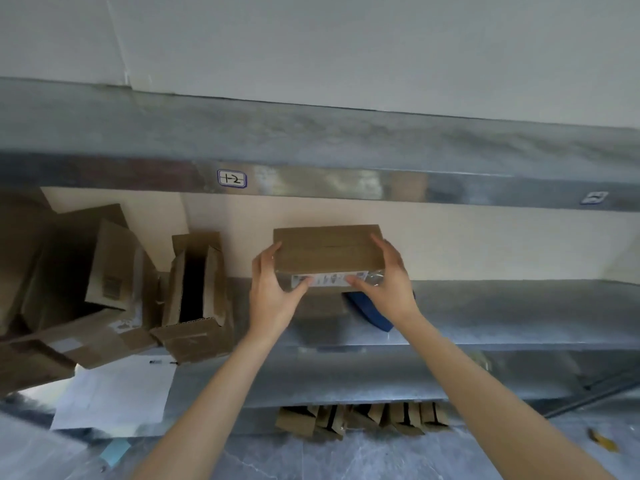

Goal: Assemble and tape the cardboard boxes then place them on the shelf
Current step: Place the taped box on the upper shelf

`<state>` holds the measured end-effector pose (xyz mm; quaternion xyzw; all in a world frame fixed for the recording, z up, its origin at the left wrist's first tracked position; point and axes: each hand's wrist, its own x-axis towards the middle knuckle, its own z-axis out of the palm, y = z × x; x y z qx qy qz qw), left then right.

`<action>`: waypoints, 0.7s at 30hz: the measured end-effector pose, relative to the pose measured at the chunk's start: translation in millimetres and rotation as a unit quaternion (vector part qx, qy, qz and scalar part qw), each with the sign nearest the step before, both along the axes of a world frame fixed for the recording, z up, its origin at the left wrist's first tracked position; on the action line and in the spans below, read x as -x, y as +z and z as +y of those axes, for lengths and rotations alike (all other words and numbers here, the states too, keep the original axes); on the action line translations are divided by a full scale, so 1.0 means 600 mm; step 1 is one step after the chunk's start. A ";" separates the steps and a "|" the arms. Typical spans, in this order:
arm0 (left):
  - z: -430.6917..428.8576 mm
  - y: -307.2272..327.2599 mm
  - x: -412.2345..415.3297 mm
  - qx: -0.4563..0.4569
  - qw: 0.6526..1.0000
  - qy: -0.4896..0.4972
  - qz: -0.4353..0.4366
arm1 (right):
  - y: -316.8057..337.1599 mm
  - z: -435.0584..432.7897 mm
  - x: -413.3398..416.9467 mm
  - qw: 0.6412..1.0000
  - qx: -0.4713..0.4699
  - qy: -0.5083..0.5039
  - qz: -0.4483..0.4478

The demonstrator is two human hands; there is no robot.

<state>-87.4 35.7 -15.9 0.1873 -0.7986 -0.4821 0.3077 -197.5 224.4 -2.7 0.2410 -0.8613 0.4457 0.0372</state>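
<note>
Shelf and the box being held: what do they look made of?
The grey shelf looks like bare sheet metal, dull and mottled with soft reflections, possibly galvanised steel. The small brown box looks like plain matte cardboard, with glossy clear tape and a printed label along its near edge.

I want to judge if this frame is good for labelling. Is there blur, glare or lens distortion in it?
Head view: soft all over, so print on the held box label is unreadable; the shelf edges bow from the wide-angle lens; bright patchy reflections lie on the upper shelf's metal front; the opened cartons at left sit in darker shade; left hand and right hand show clearly enough.
</note>
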 end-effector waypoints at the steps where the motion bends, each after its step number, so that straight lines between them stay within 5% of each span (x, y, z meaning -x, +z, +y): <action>1: 0.008 0.010 0.011 0.004 1.000 -0.014 0.007 | 0.010 0.012 0.005 1.000 0.008 -0.007 0.003; 21: 0.375 0.080 0.259 0.054 0.956 -0.287 -0.029 | 0.046 0.467 0.115 0.975 0.029 -0.217 0.024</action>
